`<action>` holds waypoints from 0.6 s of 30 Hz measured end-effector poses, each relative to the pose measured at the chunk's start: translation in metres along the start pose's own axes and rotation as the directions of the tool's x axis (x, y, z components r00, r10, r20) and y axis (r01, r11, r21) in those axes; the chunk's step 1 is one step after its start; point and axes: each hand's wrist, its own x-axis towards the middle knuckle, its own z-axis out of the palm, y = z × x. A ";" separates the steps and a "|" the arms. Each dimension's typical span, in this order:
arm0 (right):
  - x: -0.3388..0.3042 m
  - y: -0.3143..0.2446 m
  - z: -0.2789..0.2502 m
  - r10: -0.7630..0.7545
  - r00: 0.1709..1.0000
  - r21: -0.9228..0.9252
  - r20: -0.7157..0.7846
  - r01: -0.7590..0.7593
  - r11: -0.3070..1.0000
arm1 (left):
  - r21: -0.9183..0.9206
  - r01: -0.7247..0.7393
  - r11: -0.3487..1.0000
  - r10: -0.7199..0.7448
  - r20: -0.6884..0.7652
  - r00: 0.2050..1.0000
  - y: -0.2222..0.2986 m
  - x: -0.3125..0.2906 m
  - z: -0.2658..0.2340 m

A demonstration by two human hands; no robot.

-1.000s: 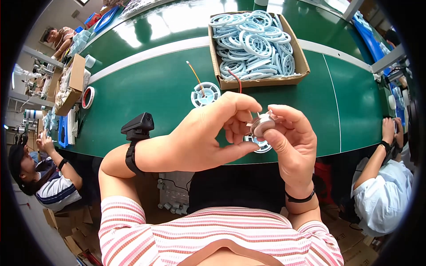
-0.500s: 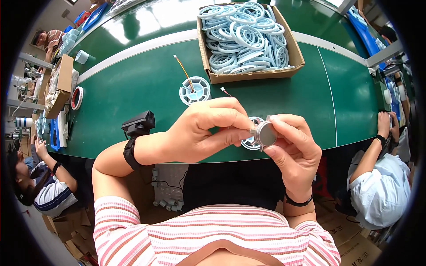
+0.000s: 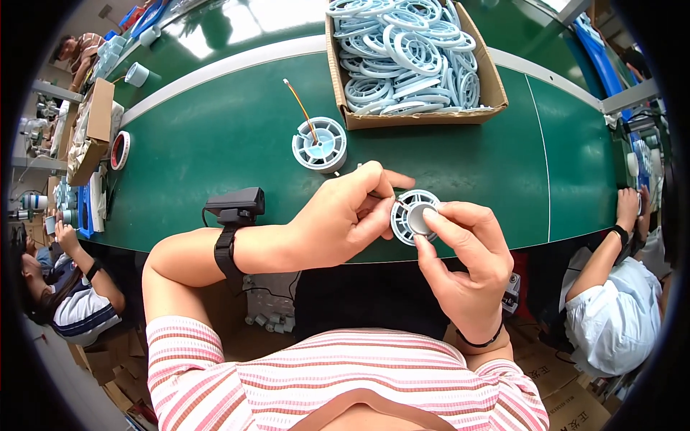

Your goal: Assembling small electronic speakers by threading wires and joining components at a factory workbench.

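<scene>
Between finger and thumb of my right hand [image 3: 471, 248], a round silver motor [image 3: 417, 219] sits flat over the middle of a light-blue spoked plastic housing [image 3: 418, 194] near the table's front edge. My left hand [image 3: 341, 219] is closed, with its fingertips at the housing's left side; one finger extends past the housing's far rim. What those left fingers pinch is hidden. Farther off, beyond my left hand, a second spoked housing [image 3: 320, 146] stands on the table with an orange-brown wire [image 3: 299, 100] rising from its centre.
A cardboard box [image 3: 424, 119] heaped with light-blue plastic rings [image 3: 413, 50] is at the back of the green table [image 3: 230, 136]. A black device [image 3: 237, 203] is strapped to my left wrist. A tape roll [image 3: 121, 150] stands at left. Co-workers sit on both sides.
The silver motor has gone from tilted between both hands to lying flat at the housing's middle. My left fingers have come off it and moved left. The view has shifted slightly.
</scene>
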 end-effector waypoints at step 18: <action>0.011 0.014 -0.025 -0.162 0.951 -0.288 0.262 0.237 0.928 | 0.030 -0.110 0.993 0.106 0.115 0.988 -0.009 0.004 0.000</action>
